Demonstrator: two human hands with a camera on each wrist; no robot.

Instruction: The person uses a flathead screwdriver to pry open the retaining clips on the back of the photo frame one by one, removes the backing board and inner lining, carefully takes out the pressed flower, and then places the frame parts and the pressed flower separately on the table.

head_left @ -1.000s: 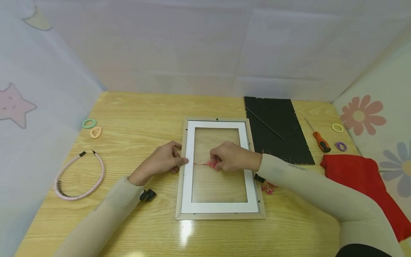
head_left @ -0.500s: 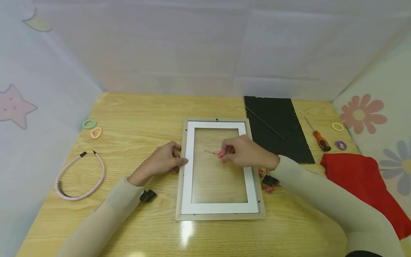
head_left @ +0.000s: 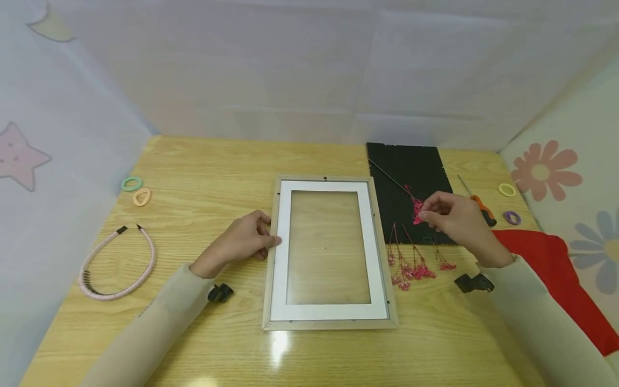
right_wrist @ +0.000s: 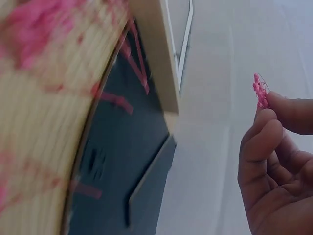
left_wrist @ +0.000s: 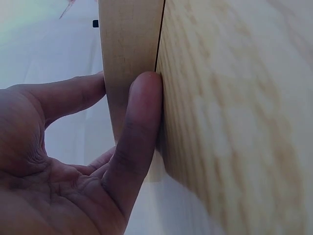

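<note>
My left hand [head_left: 244, 239] holds the left edge of a wooden picture frame [head_left: 268, 301], thumb over its front and a finger against its side, as the left wrist view shows. The frame lies flat and has a white mat [head_left: 329, 312] round a see-through pane. To the right, my right hand [head_left: 452, 220] pinches a pink flower sprig [head_left: 417, 210] between thumb and fingertips, over the black backing board [head_left: 401, 177]. In the right wrist view, the sprig [right_wrist: 260, 92] sticks up from the fingertips. Several more pink sprigs [head_left: 411, 269] lie between frame and hand.
A thin rod [head_left: 389, 176] lies on the board. Further right are an orange-handled screwdriver [head_left: 479, 203], yellow [head_left: 507, 190] and purple [head_left: 511, 217] hair ties and a red cloth [head_left: 546, 263]. On the left are a pink headband [head_left: 153, 258] and green [head_left: 131, 184] and orange [head_left: 142, 197] hair ties.
My right hand has carried the pink sprig from over the frame's pane out to the right, above the black board, uncovering the loose sprigs. My left hand stays at the frame's edge.
</note>
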